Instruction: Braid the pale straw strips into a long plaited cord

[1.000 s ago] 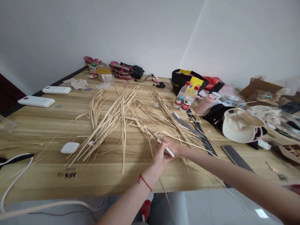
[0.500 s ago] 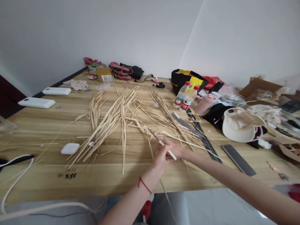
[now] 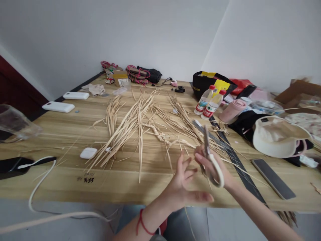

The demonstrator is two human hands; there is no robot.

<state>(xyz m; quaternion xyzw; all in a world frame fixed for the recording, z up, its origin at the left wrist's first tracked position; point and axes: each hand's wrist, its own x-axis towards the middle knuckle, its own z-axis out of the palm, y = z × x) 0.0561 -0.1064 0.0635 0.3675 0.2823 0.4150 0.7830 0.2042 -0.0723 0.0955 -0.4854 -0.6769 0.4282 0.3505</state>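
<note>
Sitting at the far left of the tabletop (image 3: 110, 189) is a clear tub (image 3: 18, 122), with a white cable (image 3: 35, 187) looping down over the near edge below it. Next along you get two white packs (image 3: 76, 95) lying near each other, a crumpled cloth (image 3: 96, 89) a bit further back, and a white case (image 3: 88, 153) nearer the front, just beside the straw (image 3: 125, 134). Some black writing (image 3: 89, 180) is on the wood in front of that case. The straw is all over the middle in loose bunches, lots of strands crossing each other, and some sandals (image 3: 137, 75) with pink cords are at the back near the wall. The braid (image 3: 162, 136) snakes out of the straw at mid-table, its right end running toward the hands. The left hand (image 3: 182, 187) has a red string round the wrist and its grip is wide, fingers spread, nothing in it. The right hand (image 3: 218, 167) is just to the right, grip closed on the scissors (image 3: 212, 160), blades tilted up and away; it's kinda blurry, so can't tell if it's pinching a strand too. Behind the hands there's a black and yellow bag (image 3: 200, 85), with two bottles (image 3: 207, 103) upright in front of it and a pink cup (image 3: 233, 110) beside them. Further right are a pale cap (image 3: 276, 139), a phone (image 3: 273, 179) lying flat nearer the front, and an open box (image 3: 301, 92) at the back.
</note>
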